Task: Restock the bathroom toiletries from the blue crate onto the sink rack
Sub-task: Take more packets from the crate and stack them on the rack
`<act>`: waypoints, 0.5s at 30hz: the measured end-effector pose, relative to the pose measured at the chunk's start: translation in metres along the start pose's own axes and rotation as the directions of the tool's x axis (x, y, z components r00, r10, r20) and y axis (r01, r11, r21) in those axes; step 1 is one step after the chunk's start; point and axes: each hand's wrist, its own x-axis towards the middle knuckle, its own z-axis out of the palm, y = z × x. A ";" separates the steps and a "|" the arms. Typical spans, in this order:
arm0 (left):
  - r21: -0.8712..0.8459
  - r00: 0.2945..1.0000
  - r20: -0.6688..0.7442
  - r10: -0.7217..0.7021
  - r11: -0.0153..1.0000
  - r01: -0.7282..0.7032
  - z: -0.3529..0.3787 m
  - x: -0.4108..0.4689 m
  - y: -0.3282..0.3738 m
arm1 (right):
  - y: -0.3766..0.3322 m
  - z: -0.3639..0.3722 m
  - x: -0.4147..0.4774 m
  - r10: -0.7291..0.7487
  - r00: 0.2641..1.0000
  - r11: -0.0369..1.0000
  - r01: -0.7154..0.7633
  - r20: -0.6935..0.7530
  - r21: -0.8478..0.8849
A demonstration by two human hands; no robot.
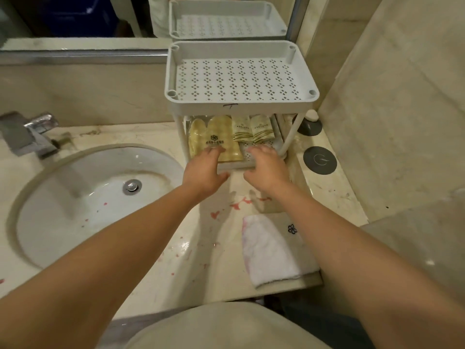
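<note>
— Two tiers on that sink rack (pixel 241 107); where are the toiletries?
— On the lower tier: yellow checked packets (pixel 219 133) at the left, two pale sachets (pixel 253 128) behind at the right.
— And the hands?
— The left hand (pixel 205 168) lies flat, fingers straight on the front packet. The right hand (pixel 268 166) is loose, fingers over the lower tier's front rim, gripping nothing.
— Around it?
— It stands on the counter (pixel 206 235), right of the washbasin (pixel 88 197); a folded white towel (pixel 271 253) lies nearer.

Sink (pixel 63 222), faucet (pixel 27 134), folded towel (pixel 271 250), mirror (pixel 75 18)
</note>
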 end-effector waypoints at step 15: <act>-0.089 0.955 -0.141 -0.261 0.964 0.251 -0.040 -0.096 -0.070 | -0.097 0.041 -0.016 -0.257 0.961 0.966 0.258 0.096 0.008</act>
